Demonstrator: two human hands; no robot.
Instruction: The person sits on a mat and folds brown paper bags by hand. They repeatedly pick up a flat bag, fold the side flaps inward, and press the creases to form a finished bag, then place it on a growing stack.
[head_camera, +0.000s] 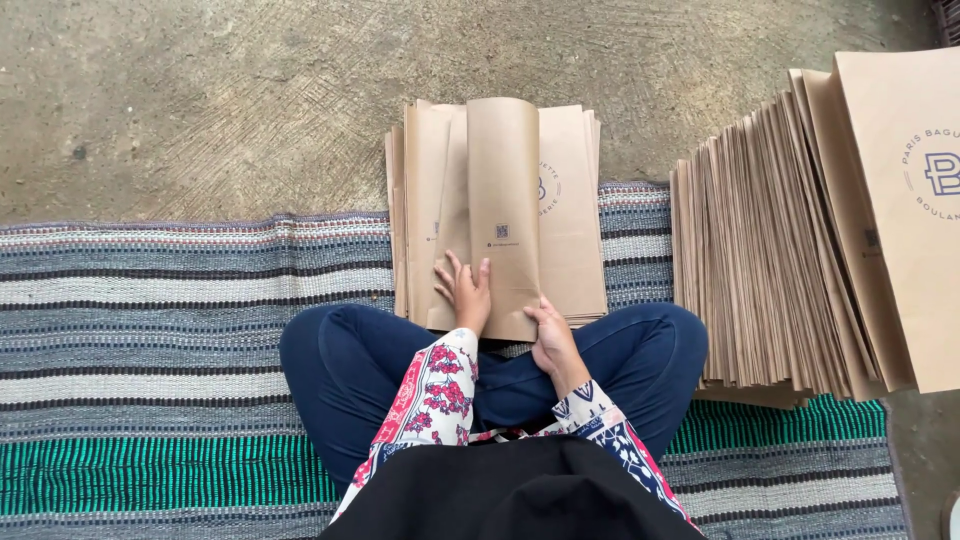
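Brown kraft paper bag, topmost of a flat stack half on the striped mat, half on concrete floor. Centre panel bowed upward, printed emblem partly hidden. Left hand fingers spread, pressing flat; right hand fingers pinching the near edge. Risk: uneven pressure may set a crooked crease. Fanned bag pile lies well apart, right.

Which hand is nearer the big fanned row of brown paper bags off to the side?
Right. The right hand grips the near edge of the centre stack's folded top bag, closer to the fanned row of brown paper bags. The left hand lies farther away.
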